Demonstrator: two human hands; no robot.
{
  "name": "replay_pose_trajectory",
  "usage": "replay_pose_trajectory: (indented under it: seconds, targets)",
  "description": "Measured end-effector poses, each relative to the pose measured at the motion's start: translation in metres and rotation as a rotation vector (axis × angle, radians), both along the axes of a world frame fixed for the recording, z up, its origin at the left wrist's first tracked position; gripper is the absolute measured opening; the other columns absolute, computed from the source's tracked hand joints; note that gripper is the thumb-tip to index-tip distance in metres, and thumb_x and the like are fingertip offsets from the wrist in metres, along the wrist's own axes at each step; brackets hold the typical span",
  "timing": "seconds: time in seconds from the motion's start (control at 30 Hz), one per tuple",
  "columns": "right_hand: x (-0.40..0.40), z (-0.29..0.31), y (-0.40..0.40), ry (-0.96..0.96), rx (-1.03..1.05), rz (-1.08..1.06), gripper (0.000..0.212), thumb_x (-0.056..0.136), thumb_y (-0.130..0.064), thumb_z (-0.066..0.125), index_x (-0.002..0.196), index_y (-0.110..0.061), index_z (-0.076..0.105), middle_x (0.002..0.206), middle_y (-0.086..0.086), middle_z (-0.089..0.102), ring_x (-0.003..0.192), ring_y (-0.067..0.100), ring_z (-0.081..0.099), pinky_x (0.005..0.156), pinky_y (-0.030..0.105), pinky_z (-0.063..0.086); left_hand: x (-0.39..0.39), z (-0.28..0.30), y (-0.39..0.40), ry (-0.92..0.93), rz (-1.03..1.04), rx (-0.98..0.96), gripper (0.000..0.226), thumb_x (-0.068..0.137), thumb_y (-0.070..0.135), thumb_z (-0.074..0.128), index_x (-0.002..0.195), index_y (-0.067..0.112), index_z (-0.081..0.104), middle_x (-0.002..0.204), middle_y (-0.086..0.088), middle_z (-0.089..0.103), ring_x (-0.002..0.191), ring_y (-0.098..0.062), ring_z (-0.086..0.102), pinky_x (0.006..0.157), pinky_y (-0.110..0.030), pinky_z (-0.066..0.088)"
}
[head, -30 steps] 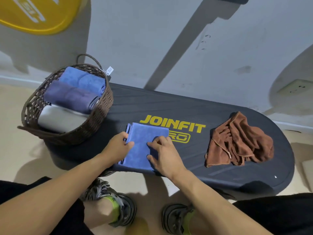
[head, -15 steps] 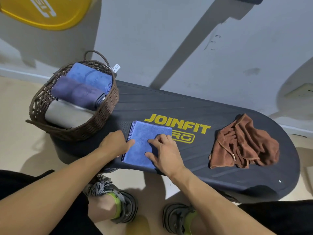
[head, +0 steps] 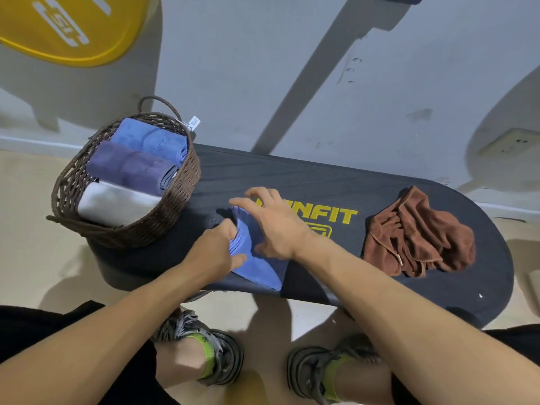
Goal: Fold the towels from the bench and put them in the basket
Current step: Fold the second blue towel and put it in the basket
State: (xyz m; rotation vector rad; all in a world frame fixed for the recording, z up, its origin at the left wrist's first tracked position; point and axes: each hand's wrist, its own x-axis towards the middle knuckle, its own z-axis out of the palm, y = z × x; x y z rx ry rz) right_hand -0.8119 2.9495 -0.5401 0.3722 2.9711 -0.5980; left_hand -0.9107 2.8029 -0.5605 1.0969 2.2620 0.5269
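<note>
Fingers of left hand (head: 214, 252) pinch soft folded blue towel (head: 257, 267)
Right hand (head: 277, 226) spread flat above it, woven basket (head: 175, 206) beyond the pinch

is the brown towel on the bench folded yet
No, the brown towel lies crumpled in a loose heap on the bench, apart from both hands.

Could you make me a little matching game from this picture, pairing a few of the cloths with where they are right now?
Things:
1. brown towel
2. blue towel
3. grey towel
4. purple towel

Places:
A. gripped at its edge by the left hand
B. crumpled on the bench
C. middle of the basket
D. nearest end of the basket

Pairs: 1-B, 2-A, 3-D, 4-C
</note>
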Motion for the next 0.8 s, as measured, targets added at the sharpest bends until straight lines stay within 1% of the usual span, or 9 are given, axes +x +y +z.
replay_pose_trajectory:
  seconds: [0.2, 0.27, 0.33, 0.4, 0.47, 0.53, 0.6, 0.7, 0.8]
  targets:
    - [0.011, 0.045, 0.036, -0.122, 0.024, 0.045, 0.064, 0.056, -0.045, 0.090, 0.111, -0.027, 0.062, 0.148, -0.003, 0.036, 0.145, 0.021, 0.013, 0.109, 0.046, 0.021, 0.003, 0.041, 0.009, -0.105, 0.009, 0.488, 0.038, 0.072, 0.012, 0.083, 0.097, 0.029, 0.059, 0.088, 0.019, 0.066, 0.076, -0.007, 0.063, 0.071, -0.020, 0.050]
    - [0.028, 0.053, 0.046, -0.128, -0.078, 0.011, 0.046, 0.061, -0.039, 0.088, 0.096, -0.024, 0.062, 0.132, -0.004, 0.054, 0.136, 0.019, 0.034, 0.104, 0.040, 0.029, 0.008, 0.047, 0.012, -0.218, 0.022, 0.570, 0.035, 0.074, 0.012, 0.083, 0.098, 0.028, 0.064, 0.094, 0.016, 0.069, 0.083, -0.012, 0.068, 0.078, -0.022, 0.054]
    - [0.050, 0.055, 0.053, -0.120, -0.189, -0.069, 0.033, 0.065, -0.025, 0.083, 0.085, -0.022, 0.058, 0.096, -0.002, 0.066, 0.095, 0.018, 0.060, 0.082, 0.033, 0.045, 0.012, 0.048, 0.013, -0.352, 0.033, 0.602, 0.030, 0.075, 0.015, 0.082, 0.096, 0.029, 0.067, 0.092, 0.011, 0.072, 0.081, -0.012, 0.070, 0.078, -0.025, 0.057]
    - [0.077, 0.052, 0.059, -0.141, -0.420, -0.198, 0.026, 0.071, -0.015, 0.080, 0.085, -0.018, 0.057, 0.074, -0.003, 0.066, 0.063, 0.011, 0.057, 0.062, 0.030, 0.046, 0.014, 0.044, 0.013, -0.451, 0.046, 0.588, 0.026, 0.076, 0.020, 0.079, 0.095, 0.032, 0.067, 0.087, 0.000, 0.072, 0.078, -0.025, 0.070, 0.076, -0.036, 0.058]
    - [0.105, 0.043, 0.062, -0.144, -0.753, -0.306, 0.020, 0.080, -0.007, 0.077, 0.087, -0.012, 0.059, 0.067, -0.008, 0.061, 0.054, 0.003, 0.053, 0.053, 0.022, 0.044, 0.016, 0.035, 0.014, -0.503, 0.060, 0.562, 0.022, 0.079, 0.023, 0.076, 0.096, 0.033, 0.067, 0.085, -0.008, 0.072, 0.079, -0.038, 0.068, 0.076, -0.047, 0.055]
    - [0.125, 0.025, 0.060, -0.091, -1.024, -0.427, 0.016, 0.086, -0.007, 0.075, 0.093, -0.003, 0.061, 0.076, -0.005, 0.065, 0.064, 0.005, 0.061, 0.058, 0.017, 0.049, 0.021, 0.018, 0.018, -0.575, 0.108, 0.546, 0.018, 0.083, 0.022, 0.073, 0.098, 0.029, 0.067, 0.089, -0.004, 0.074, 0.081, -0.028, 0.070, 0.080, -0.043, 0.056]
    - [0.134, -0.003, 0.054, 0.020, -1.179, -0.668, 0.032, 0.085, -0.017, 0.075, 0.107, 0.002, 0.060, 0.095, 0.013, 0.070, 0.084, 0.020, 0.068, 0.075, 0.032, 0.057, 0.026, -0.003, 0.023, -0.632, 0.214, 0.455, 0.023, 0.088, 0.018, 0.072, 0.109, 0.021, 0.063, 0.093, -0.006, 0.073, 0.084, -0.019, 0.068, 0.082, -0.039, 0.054]
    - [0.139, -0.038, 0.044, 0.206, -1.002, -1.191, 0.043, 0.088, -0.021, 0.075, 0.122, -0.005, 0.053, 0.099, 0.012, 0.069, 0.085, 0.023, 0.067, 0.078, 0.044, 0.057, 0.028, -0.027, 0.023, -0.452, 0.288, 0.223, 0.049, 0.084, 0.017, 0.077, 0.124, 0.009, 0.050, 0.096, -0.005, 0.059, 0.074, -0.015, 0.058, 0.081, -0.032, 0.052]
    - [0.153, -0.047, 0.039, 0.173, -0.477, -1.144, 0.034, 0.084, -0.024, 0.077, 0.109, -0.017, 0.055, 0.090, -0.008, 0.066, 0.076, 0.004, 0.065, 0.070, 0.024, 0.053, 0.037, -0.028, 0.020, -0.063, 0.051, 0.329, 0.036, 0.079, 0.013, 0.077, 0.109, 0.013, 0.058, 0.091, 0.003, 0.052, 0.071, -0.012, 0.050, 0.071, -0.027, 0.048]
